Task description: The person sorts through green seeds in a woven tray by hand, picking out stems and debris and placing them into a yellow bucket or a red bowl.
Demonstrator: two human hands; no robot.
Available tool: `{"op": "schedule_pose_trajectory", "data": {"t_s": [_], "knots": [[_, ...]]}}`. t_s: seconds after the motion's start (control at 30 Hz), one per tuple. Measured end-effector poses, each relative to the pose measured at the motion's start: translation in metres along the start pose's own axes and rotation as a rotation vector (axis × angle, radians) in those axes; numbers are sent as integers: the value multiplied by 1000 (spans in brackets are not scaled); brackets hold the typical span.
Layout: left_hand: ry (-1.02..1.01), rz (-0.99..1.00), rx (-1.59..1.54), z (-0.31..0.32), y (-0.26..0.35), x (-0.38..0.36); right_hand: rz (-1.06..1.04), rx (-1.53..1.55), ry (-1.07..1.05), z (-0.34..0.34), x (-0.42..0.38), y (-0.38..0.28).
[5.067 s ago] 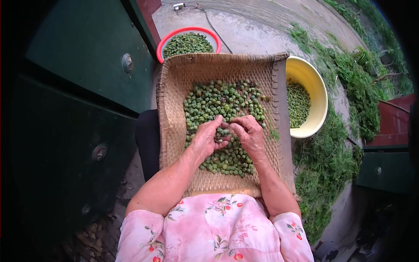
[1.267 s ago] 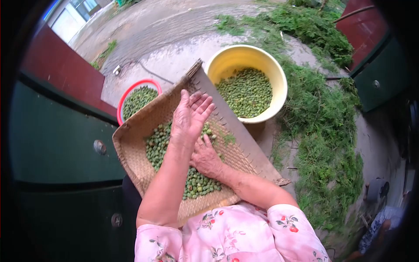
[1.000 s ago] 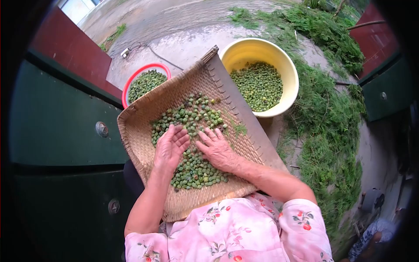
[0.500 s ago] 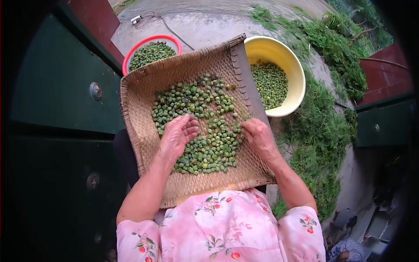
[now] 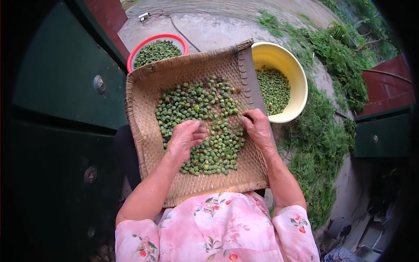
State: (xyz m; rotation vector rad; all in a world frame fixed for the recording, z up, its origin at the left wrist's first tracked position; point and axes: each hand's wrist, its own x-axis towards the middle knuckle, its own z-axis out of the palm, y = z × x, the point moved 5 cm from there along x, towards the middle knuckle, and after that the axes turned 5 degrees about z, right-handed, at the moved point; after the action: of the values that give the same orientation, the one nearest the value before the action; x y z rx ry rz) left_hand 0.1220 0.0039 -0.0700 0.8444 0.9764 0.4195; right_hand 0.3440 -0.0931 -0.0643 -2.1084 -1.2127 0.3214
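Observation:
A woven wicker tray [image 5: 209,190] rests across my lap, tilted, with many small knobbly green fruits [image 5: 187,98] spread over its middle. My left hand [image 5: 188,139] hangs over the left part of the fruits. Its fingers are curled inward, and whatever lies between them is hidden. At the tray's right side, beside the edge of the fruits, my right hand [image 5: 256,126] has thumb and fingers pinched together. What it pinches is too small to make out.
Beyond the tray stand a red-rimmed basin [image 5: 185,43] and a yellow bucket [image 5: 299,83], both holding similar green fruits. Cut leafy branches [image 5: 318,161] lie along the ground to the right. A dark green door [image 5: 65,56] rises at the left. A cable [image 5: 183,32] crosses the concrete.
My left hand has shifted slightly right and down over the fruits. My right hand has risen a little along the tray's right side; a green sprig near its fingers no longer shows.

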Motion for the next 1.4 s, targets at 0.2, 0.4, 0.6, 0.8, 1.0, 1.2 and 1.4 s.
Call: {"op": "schedule_pose_trajectory", "data": {"t_s": [0.2, 0.4, 0.6, 0.8, 1.0, 1.2, 1.4], "knots": [[353, 996, 986, -18, 71, -8, 553, 1466, 76, -31, 9, 31], [954, 1226, 1468, -40, 119, -37, 159, 305, -112, -29, -16, 18], [1007, 920, 1360, -76, 105, -19, 2, -228, -200, -14, -37, -4], [970, 890, 1451, -73, 103, -20, 421, 668, -123, -36, -20, 22], [971, 895, 1458, -69, 105, -22, 171, 477, -78, -29, -20, 6], [958, 905, 1447, -66, 106, -23, 4, 161, -86, -6, -23, -1], [969, 898, 1445, -67, 105, -23, 65, 33, -232, -13, -34, 2]]}}
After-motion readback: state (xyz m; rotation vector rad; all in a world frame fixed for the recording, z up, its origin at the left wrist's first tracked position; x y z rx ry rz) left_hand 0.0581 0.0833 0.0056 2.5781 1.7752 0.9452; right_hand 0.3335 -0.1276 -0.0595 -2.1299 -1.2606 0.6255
